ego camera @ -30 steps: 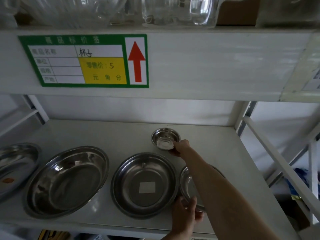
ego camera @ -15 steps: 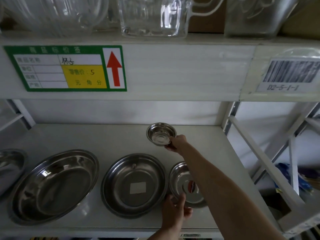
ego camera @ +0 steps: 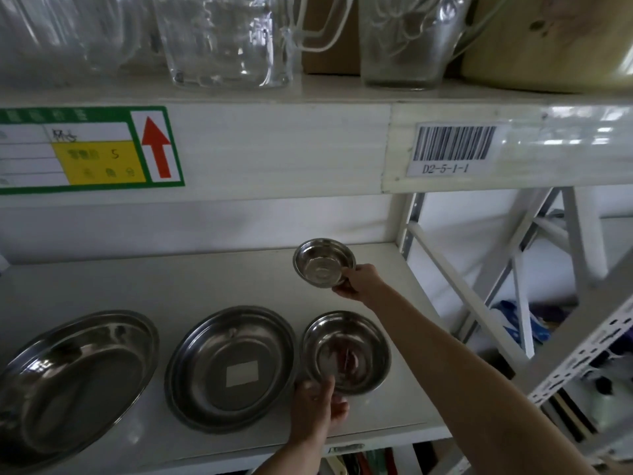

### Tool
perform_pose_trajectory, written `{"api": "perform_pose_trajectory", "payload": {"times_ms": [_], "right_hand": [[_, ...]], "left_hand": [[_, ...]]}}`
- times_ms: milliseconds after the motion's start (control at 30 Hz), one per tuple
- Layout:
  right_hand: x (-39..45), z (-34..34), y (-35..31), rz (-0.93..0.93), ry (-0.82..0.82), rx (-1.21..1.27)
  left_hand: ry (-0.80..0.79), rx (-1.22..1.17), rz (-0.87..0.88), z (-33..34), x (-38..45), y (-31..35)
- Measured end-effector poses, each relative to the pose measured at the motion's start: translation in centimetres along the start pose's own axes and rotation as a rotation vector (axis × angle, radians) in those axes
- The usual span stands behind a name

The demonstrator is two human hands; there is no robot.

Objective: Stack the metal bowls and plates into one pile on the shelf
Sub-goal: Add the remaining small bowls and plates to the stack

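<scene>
My right hand (ego camera: pixel 359 282) grips the rim of a small metal bowl (ego camera: pixel 322 262), tilted and lifted off the white shelf (ego camera: pixel 171 286) near its back right. In front of it sits a mid-sized metal bowl (ego camera: pixel 346 351), and my left hand (ego camera: pixel 317 406) pinches its near rim with the thumb inside. Left of that bowl lies a metal plate (ego camera: pixel 231 366) with a white sticker in its middle. A larger metal plate (ego camera: pixel 72 385) lies at the far left, partly cut off by the frame.
The upper shelf (ego camera: pixel 274 149) hangs low overhead with glass jugs (ego camera: pixel 222 39) on it, a price label and a barcode tag on its front. A white upright and diagonal braces (ego camera: pixel 479 303) close the right side.
My right hand has raised and tilted the small bowl off the shelf. The left hand keeps its hold on the mid-sized bowl's rim. The view shifted up and to the right.
</scene>
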State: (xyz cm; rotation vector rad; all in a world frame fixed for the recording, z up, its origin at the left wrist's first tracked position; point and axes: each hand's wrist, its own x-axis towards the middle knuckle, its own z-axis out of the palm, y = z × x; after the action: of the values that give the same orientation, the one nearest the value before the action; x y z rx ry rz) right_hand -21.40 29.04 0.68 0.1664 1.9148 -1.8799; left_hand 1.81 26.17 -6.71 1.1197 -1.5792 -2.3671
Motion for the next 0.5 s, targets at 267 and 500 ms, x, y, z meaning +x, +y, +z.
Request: {"api": "perform_pose_trajectory", "payload": {"times_ms": [267, 500], "right_hand": [[-3.1, -7.0, 1.0, 0.008, 0.127, -0.027], [-6.3, -11.6, 2.9, 0.045, 0.25, 0.02]], "left_hand": [[-0.051, -0.003, -0.008, -0.5, -0.6, -0.1], [-0.082, -0.016, -0.031, -0.8, -0.8, -0.5]]}}
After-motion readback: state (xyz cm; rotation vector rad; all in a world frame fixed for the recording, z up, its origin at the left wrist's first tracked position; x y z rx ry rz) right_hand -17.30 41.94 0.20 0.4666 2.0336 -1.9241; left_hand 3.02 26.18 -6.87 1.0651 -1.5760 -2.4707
